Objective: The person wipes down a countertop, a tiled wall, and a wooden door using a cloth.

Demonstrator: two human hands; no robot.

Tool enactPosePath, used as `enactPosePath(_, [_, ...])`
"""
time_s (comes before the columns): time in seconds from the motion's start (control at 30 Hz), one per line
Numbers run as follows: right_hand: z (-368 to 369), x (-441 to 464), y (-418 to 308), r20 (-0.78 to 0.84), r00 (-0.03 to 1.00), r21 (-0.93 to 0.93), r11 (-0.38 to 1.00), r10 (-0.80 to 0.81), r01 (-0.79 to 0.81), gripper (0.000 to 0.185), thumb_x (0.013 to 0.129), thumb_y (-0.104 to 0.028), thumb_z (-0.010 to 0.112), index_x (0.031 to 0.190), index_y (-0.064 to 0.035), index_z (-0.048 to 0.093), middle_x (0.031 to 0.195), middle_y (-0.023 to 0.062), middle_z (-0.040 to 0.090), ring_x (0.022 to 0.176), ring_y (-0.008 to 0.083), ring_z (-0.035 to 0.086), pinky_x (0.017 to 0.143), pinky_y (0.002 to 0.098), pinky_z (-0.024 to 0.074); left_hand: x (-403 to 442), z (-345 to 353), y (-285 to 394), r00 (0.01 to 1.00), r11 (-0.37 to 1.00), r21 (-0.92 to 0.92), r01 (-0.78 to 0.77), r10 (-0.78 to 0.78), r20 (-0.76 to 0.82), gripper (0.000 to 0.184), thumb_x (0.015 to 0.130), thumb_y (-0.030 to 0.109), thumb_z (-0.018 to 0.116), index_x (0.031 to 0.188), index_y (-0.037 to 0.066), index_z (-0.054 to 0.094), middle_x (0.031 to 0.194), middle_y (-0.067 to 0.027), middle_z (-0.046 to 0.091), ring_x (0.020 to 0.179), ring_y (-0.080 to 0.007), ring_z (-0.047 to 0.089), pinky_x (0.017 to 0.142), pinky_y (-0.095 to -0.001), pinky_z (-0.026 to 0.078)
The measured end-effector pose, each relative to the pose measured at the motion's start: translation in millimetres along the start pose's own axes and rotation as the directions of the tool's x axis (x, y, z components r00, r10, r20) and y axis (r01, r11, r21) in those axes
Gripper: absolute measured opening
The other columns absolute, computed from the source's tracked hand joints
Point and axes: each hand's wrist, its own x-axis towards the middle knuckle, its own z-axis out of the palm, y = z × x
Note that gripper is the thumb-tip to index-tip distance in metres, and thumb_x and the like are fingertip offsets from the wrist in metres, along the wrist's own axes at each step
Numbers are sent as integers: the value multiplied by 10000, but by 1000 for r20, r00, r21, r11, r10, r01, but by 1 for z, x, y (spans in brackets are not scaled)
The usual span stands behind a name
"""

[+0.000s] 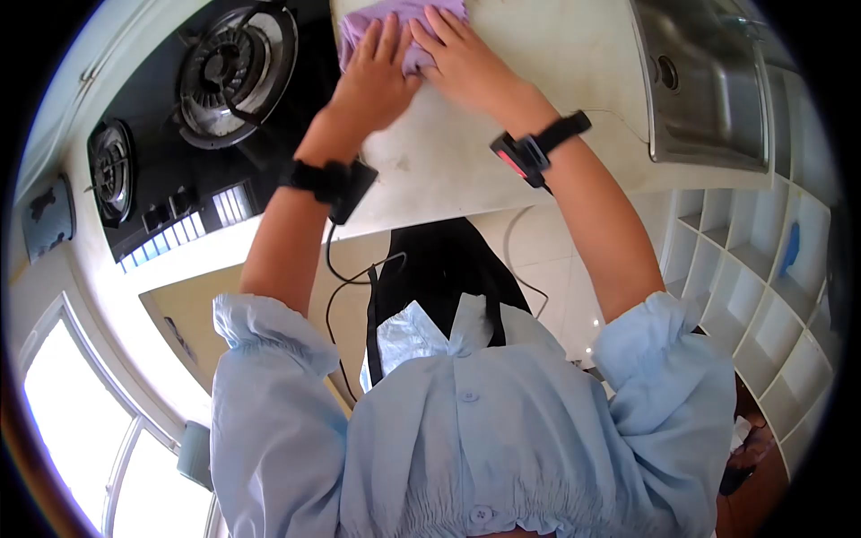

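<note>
A purple cloth (359,20) lies bunched on the pale countertop (430,170) near the top of the view. Both palms press down on it, side by side. My left hand (377,76) rests on its left part with fingers stretched out. On the right part lies my right hand (462,63), its fingers also extended and pointing away from me. The fingertips of the two hands nearly meet. Each wrist wears a black strap with a small device.
Left of the cloth is a black gas stove (305,99) with a large burner (224,72). At the right a steel sink (708,134) is set into the counter. White cubby shelves (744,260) stand at lower right. Thin cables (332,309) hang by the counter's front edge.
</note>
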Motion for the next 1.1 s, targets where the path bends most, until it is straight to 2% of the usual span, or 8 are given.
enactPosePath(0.1, [8, 11, 8, -32, 999, -26, 999, 24, -25, 601, 812, -293, 600, 1299, 33, 470, 1385, 268, 395, 1295, 411, 349, 1097, 451, 281, 13, -6, -17, 994, 993, 58, -106, 103, 42, 456, 811, 250, 559, 1171, -27, 592, 1377, -305, 390, 1268, -502, 352, 1057, -546, 309])
enactPosePath(0.2, [-7, -29, -16, -59, 997, 81, 996, 52, -47, 610, 782, -230, 624, 1304, 42, 463, 1392, 270, 380, 1296, 417, 345, 1107, 461, 272, -6, -10, 34, 951, 856, -428, 291, -308, 30, 702, 818, 263, 558, 1414, -22, 319, 1468, -282, 250, 1343, -460, 256, 1112, -507, 226])
enactPosePath(0.4, [-79, -135, -89, 358, 920, 239, 937, 158, -254, 626, 779, -107, 567, 1351, 66, 380, 1438, 288, 282, 1347, 426, 270, 1119, 507, 230, -59, -90, 138, 885, 655, -607, 450, -236, 402, 791, 703, 183, 591, 1421, -8, 319, 1493, -243, 227, 1377, -431, 213, 1130, -512, 195])
enactPosePath(0.57, [-50, -123, -41, 246, 965, 223, 964, 90, -147, 584, 802, -130, 594, 1328, 58, 423, 1428, 262, 332, 1313, 418, 342, 1110, 493, 266, -21, -79, 120, 887, 729, -519, 446, -285, 363, 706, 748, 218, 576, 1385, -12, 378, 1481, -243, 258, 1340, -463, 255, 1092, -532, 259])
enactPosePath(0.67, [-23, -57, 32, -1, 999, 216, 975, 43, -42, 465, 808, -175, 593, 1215, 46, 549, 1344, 227, 454, 1279, 370, 390, 1098, 449, 294, 36, -4, 82, 899, 778, -498, 382, -438, 5, 635, 809, 308, 585, 1339, -7, 435, 1435, -251, 332, 1271, -456, 347, 1046, -522, 324])
enactPosePath(0.87, [-14, -6, 102, 305, 950, -161, 979, -70, 123, 568, 868, -306, 525, 1385, -86, 442, 1495, 174, 288, 1387, 370, 233, 1129, 487, 192, 96, 24, 37, 990, 991, 12, 135, -135, -36, 602, 838, 258, 551, 1340, -43, 413, 1426, -268, 340, 1308, -455, 317, 1084, -525, 255])
enactPosePath(0.93, [-34, -49, 83, -111, 987, 9, 993, -117, 118, 407, 807, -206, 593, 1132, 39, 607, 1310, 172, 505, 1272, 357, 380, 1087, 434, 297, 83, 31, 82, 883, 801, -497, 332, -450, -136, 629, 832, 261, 569, 1389, 27, 394, 1462, -234, 307, 1325, -439, 297, 1095, -480, 271])
enactPosePath(1.1, [-103, -177, 19, 302, 932, 230, 933, 202, -277, 655, 747, -82, 624, 1354, 30, 404, 1447, 239, 308, 1344, 396, 290, 1120, 459, 265, 49, -61, 189, 890, 616, -643, 455, -305, 338, 765, 726, 185, 572, 1439, 59, 325, 1513, -189, 230, 1395, -379, 208, 1134, -477, 203])
